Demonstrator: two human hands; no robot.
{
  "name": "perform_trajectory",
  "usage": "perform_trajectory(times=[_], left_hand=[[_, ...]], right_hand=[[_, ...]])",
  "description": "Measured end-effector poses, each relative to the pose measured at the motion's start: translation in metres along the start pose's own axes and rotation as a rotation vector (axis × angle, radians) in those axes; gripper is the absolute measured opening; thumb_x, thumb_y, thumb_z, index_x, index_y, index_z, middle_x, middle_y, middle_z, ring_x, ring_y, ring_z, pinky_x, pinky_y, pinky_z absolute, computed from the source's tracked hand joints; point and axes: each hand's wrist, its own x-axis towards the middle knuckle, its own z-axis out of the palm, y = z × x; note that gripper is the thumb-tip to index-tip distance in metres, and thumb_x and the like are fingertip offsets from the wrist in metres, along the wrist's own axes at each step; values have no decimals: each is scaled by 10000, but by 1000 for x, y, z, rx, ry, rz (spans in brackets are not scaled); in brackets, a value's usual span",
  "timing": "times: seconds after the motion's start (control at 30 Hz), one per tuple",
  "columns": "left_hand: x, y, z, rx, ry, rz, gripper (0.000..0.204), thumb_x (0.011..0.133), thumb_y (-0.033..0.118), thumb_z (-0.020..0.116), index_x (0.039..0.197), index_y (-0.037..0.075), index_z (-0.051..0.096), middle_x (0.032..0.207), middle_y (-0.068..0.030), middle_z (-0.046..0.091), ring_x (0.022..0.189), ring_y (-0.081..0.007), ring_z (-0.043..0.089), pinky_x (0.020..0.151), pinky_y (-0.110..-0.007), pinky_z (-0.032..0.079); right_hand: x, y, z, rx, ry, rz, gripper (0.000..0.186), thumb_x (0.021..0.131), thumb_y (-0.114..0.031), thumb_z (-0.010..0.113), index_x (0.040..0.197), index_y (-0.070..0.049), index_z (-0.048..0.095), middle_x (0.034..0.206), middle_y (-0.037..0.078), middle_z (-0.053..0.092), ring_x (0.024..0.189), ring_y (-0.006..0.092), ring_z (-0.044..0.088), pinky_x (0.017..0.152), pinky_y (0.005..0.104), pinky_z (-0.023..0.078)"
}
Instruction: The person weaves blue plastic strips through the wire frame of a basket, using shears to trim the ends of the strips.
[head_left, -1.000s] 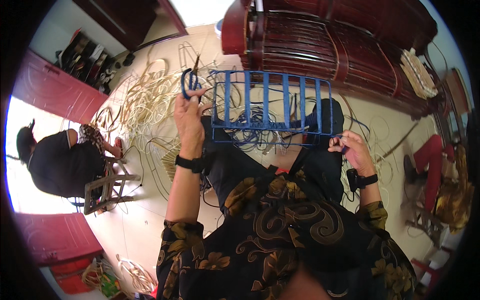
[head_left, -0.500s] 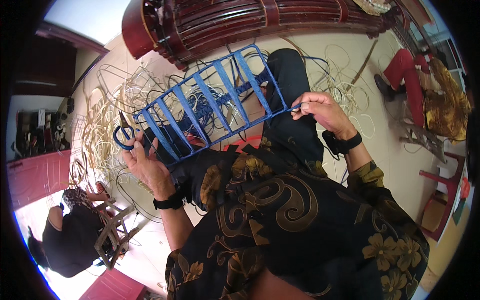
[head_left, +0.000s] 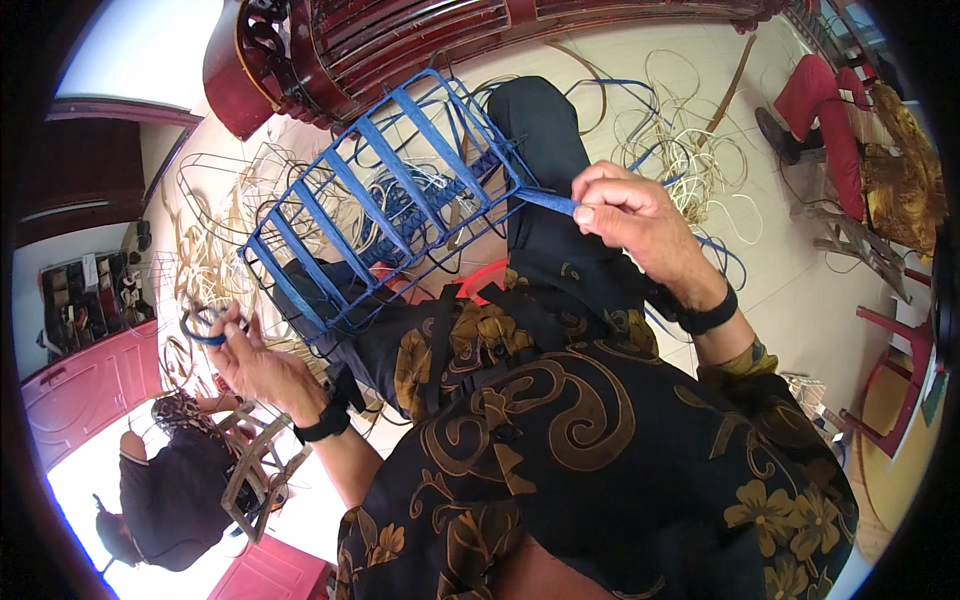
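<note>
A blue rack frame wound with blue strips (head_left: 366,200) lies tilted across my knees. My left hand (head_left: 255,365), left of the rack and apart from it, grips blue-handled scissors (head_left: 206,330), their blades hard to make out. My right hand (head_left: 633,228) pinches a blue strip (head_left: 547,200) between thumb and finger, drawn out from the rack's right corner. Under the rack are a tangle of blue and white cords and part of something red (head_left: 482,278).
A carved wooden bench (head_left: 365,55) stands ahead. Pale loose strands (head_left: 690,175) lie on the floor. A person on a stool (head_left: 177,485) sits at lower left, another in red trousers (head_left: 840,140) at right. A shoe rack (head_left: 85,300) is at left.
The view has turned, so the rack appears more steeply slanted and further left. My right hand has pulled the strip out longer; my left hand with the scissors has moved down, away from the rack.
</note>
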Motion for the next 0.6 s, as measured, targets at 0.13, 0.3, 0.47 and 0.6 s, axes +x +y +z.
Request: perform_trajectory(times=[0.13,0.3,0.47,0.6], left_hand=[[-23,45,12,183,-146,477,126,1000,-2,530,1056,-16,642,1019,-156,699,1005,-206,661,918,-369,540],[-85,88,68,374,-543,848,180,699,17,708,874,-2,742,889,-175,655,851,-315,646,738,-406,535],[-129,83,137,-24,-1127,1094,345,619,62,677,961,41,715,781,-68,543,797,-273,606,674,-380,493],[-161,63,156,-76,-1198,1081,314,658,27,676,968,68,703,771,-52,524,805,-251,582,695,-374,464]], right_hand=[[-7,3,15,42,79,13,101,888,-64,692,840,19,662,871,5,579,689,56,468,625,225,379],[-12,6,21,-27,145,-37,124,885,-76,698,812,17,661,840,-1,572,674,54,440,603,234,352],[-18,17,26,110,170,-32,128,896,-86,686,816,10,659,845,-13,572,692,46,461,618,230,372],[-26,27,25,268,211,-104,144,874,-83,657,995,-4,651,982,-7,615,823,73,550,730,235,446]])
